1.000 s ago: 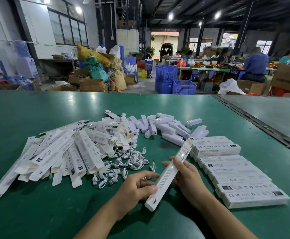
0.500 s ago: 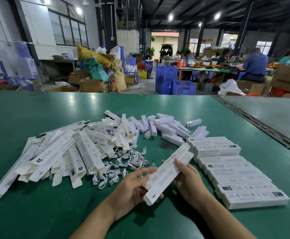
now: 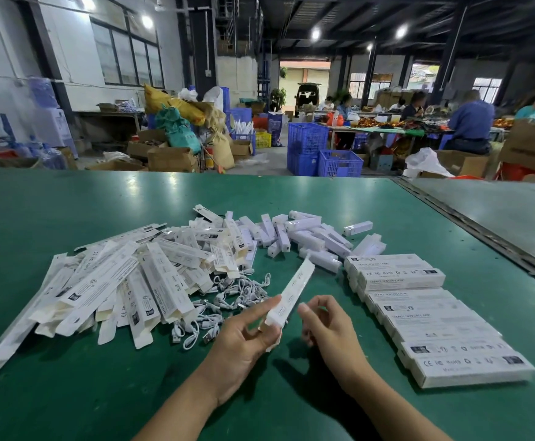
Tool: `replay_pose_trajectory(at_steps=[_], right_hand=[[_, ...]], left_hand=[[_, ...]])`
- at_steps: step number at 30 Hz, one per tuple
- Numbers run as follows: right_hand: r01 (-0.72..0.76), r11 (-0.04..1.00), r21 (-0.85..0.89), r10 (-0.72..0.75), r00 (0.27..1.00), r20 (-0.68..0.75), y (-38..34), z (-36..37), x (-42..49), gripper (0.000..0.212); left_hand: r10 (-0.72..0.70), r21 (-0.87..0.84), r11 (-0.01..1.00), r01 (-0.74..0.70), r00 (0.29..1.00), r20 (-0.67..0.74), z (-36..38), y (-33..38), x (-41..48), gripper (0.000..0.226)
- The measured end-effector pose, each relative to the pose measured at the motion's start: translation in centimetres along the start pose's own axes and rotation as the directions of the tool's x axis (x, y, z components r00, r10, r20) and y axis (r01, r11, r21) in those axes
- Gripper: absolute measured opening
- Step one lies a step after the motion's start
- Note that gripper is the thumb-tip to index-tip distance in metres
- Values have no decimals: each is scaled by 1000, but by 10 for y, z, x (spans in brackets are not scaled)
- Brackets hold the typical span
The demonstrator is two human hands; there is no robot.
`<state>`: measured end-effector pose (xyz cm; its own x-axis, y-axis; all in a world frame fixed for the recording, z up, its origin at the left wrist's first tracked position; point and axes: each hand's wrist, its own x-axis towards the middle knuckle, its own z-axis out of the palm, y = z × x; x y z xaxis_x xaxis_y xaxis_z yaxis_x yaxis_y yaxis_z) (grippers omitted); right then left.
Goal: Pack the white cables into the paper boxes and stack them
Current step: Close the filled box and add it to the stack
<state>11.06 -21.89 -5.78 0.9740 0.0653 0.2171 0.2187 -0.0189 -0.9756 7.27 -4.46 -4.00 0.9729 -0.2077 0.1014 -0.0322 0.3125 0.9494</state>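
Long white paper box, tilted upward, near end gripped by the left hand. Coiled white cables lie heaped between flat boxes and a row of packed boxes.

Two hands, left hand and right hand, one long white box held, roughly nine packed boxes in a row at right, dozens of flat cartons at left, white cables too tangled to count, about twenty small white blocks far
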Motion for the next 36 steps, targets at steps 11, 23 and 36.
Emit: replay_pose_trajectory(at_steps=[11, 23, 36], right_hand=[[226, 953, -200, -149, 929, 339, -14, 0, -13, 29], [361, 859, -364, -212, 897, 389, -12, -2, -14, 19], [537, 702, -468, -299, 819, 490, -22, -2, -16, 33]], left_hand=[[186, 288, 946, -152, 978, -94, -1, -7, 6, 39], [157, 341, 930, -136, 987, -35, -4, -4, 2, 57], [165, 257, 960, -109, 963, -212, -7, -8, 7, 20]])
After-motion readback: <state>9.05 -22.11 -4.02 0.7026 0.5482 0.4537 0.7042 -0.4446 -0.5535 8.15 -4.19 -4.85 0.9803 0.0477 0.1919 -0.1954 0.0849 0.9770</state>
